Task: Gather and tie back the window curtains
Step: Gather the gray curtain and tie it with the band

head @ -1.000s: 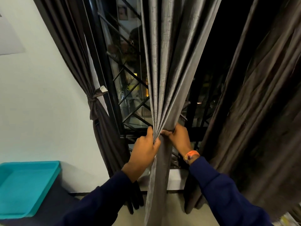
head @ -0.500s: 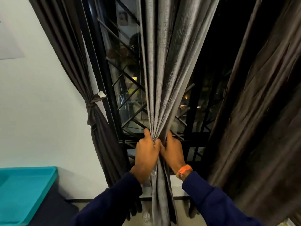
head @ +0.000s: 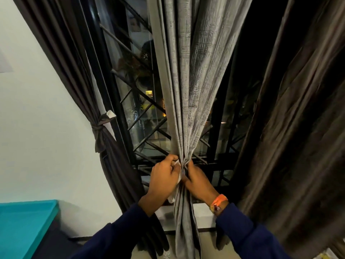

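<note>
At the centre of the view, the grey curtain (head: 188, 75) hangs from twelve o'clock down to six, its pleats drawn into a tight bunch just below the middle. The left hand (head: 164, 179) is closed around that bunch from the nine o'clock side, with a strip of pale cloth (head: 176, 181) caught under its fingers and trailing down toward the wrist. The right hand (head: 198, 181) presses in from three o'clock, thumb and fingers pinching the gathered folds, so the two hands almost touch across the fabric. An orange wristband (head: 219, 201) sits above the dark blue sleeve (head: 244, 232) of the right arm.

Toward nine o'clock a dark brown curtain (head: 72, 68) is already cinched by a knotted tieback (head: 99, 128) against the white wall (head: 37, 109). Another dark curtain (head: 298, 137) hangs loose at three o'clock. Behind the grey curtain a black window grille (head: 143, 109) with diagonal bars crosses the glass. At eight o'clock lies a teal tray (head: 24, 225).
</note>
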